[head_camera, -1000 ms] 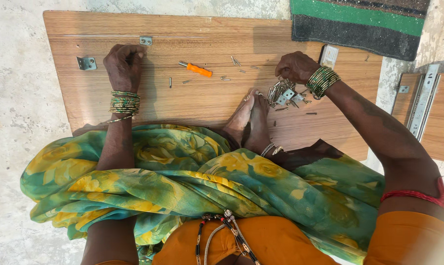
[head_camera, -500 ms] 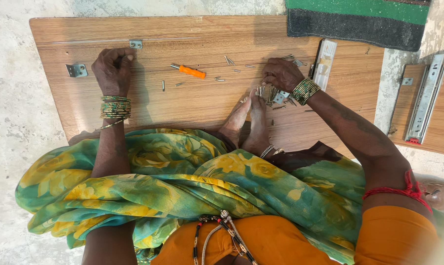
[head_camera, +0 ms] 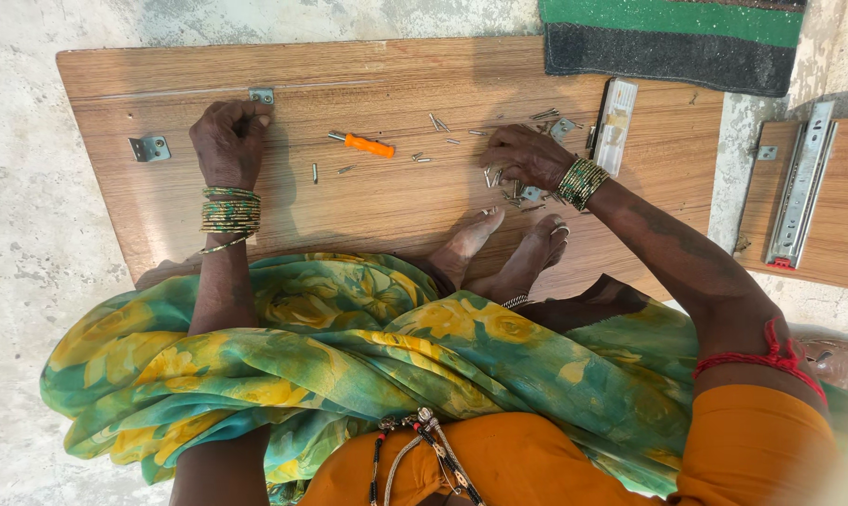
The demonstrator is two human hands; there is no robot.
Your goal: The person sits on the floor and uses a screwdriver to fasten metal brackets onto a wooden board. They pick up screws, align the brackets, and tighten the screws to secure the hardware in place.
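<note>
On the wooden panel (head_camera: 386, 201), a small metal bracket (head_camera: 261, 96) is pinned under the left hand (head_camera: 227, 141), fingertips pressed down. Loose screws (head_camera: 513, 192) are pinched by the right hand (head_camera: 527, 155); light, stiff and slippery, they are probably best taken by the shank.

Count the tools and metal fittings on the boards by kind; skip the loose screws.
Orange-handled screwdriver: 1
Small grey metal corner brackets: 2
Long silver metal drawer slides: 2
Total: 5
The left hand touches the second bracket; the right hand is among the screws.
</note>
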